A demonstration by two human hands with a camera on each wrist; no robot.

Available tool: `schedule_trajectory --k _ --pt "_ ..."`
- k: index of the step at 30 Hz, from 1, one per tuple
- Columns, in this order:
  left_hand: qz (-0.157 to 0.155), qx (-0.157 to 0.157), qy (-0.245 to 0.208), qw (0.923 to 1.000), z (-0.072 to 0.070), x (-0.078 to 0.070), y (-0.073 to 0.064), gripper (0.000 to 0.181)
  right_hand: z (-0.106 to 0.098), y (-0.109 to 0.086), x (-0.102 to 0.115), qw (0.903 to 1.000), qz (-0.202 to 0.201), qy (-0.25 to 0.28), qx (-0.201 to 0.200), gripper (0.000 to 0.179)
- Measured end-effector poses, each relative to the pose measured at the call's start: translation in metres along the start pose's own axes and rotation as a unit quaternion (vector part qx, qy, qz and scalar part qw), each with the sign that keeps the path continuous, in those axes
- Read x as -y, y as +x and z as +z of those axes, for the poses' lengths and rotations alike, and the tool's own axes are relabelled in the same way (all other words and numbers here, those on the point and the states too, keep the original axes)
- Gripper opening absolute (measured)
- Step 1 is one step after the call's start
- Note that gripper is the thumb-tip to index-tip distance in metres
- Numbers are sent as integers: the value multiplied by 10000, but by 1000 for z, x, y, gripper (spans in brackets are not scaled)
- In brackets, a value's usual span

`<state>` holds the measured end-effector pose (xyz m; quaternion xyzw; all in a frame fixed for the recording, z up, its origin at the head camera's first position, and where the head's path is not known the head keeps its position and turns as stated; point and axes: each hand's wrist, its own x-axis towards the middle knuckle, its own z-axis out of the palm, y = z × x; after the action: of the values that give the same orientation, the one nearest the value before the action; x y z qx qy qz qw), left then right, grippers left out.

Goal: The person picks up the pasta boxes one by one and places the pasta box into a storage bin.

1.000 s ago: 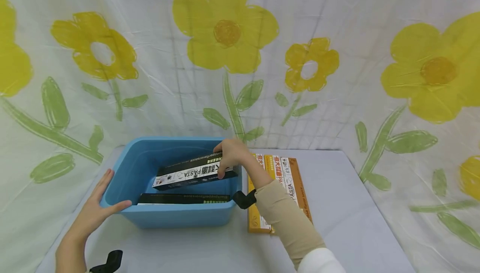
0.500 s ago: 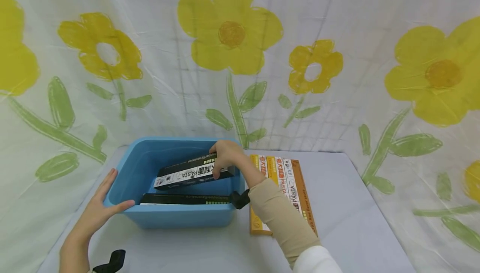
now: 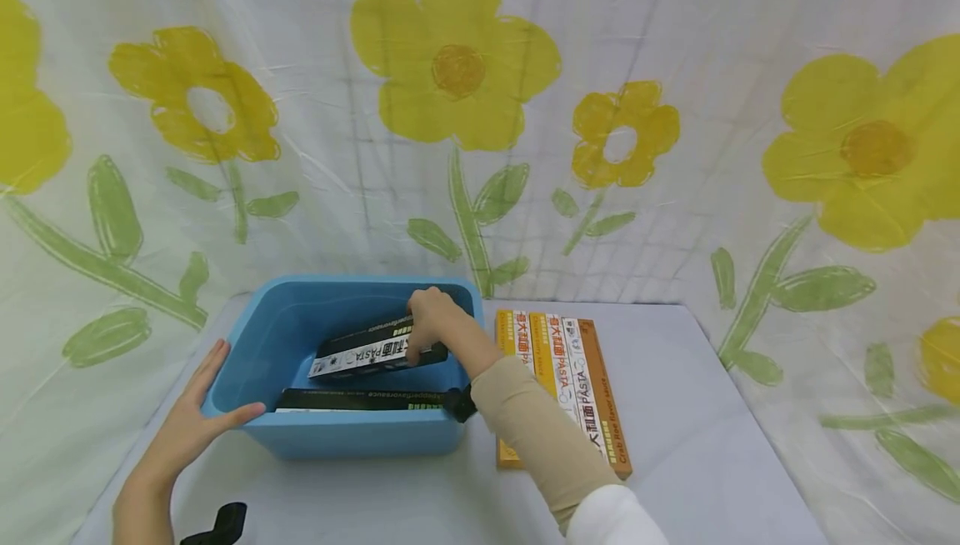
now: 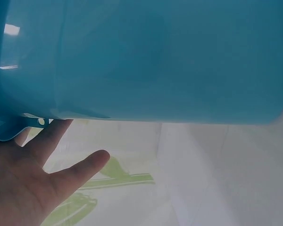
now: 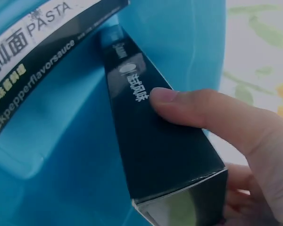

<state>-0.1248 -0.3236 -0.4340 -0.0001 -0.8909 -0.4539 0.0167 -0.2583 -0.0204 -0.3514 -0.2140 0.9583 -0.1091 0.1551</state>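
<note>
A blue plastic bin (image 3: 352,418) stands on the table with two black pasta boxes inside. My right hand (image 3: 435,318) reaches into it and grips the right end of the tilted pasta box (image 3: 367,353). In the right wrist view, the thumb presses one dark side of this box (image 5: 151,136) while fingers wrap behind. The other black pasta box (image 3: 360,399) lies along the bin's near wall. At the bin's left near corner, my left hand (image 3: 180,428) touches the rim, fingers and thumb spread. The left wrist view shows its thumb standing clear of the bin wall (image 4: 155,61).
Right of the bin, yellow pasta boxes (image 3: 542,328) and an orange-brown crab roe pasta box (image 3: 606,412) lie side by side, partly behind my right forearm. A flower-printed curtain (image 3: 322,220) hangs behind the pale table (image 3: 697,445).
My right hand has moved left and slightly down within the bin, with the held pasta box shifting along and settling lower. The left hand stays at the rim.
</note>
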Motion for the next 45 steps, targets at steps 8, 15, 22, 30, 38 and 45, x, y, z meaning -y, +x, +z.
schedule_trajectory --k 8,15,22,30,38,45 --pt "-85 36 35 10000 1 -2 0 102 0 2 4 9967 352 -605 -407 41" --pt "-41 -4 42 10000 0 -1 0 101 1 3 9 9987 234 -368 -250 34" --pt "-47 13 -46 10000 0 -1 0 101 1 3 11 9993 -173 -223 231 29" --pt "-72 34 -105 9999 0 -1 0 101 1 5 3 9995 -160 182 -208 35" --pt "-60 -9 -113 9999 1 -2 -1 101 2 8 3 9997 -77 85 -219 38" --pt "-140 -23 -51 9999 1 -3 -1 102 4 8 1 9999 -49 47 -106 37"
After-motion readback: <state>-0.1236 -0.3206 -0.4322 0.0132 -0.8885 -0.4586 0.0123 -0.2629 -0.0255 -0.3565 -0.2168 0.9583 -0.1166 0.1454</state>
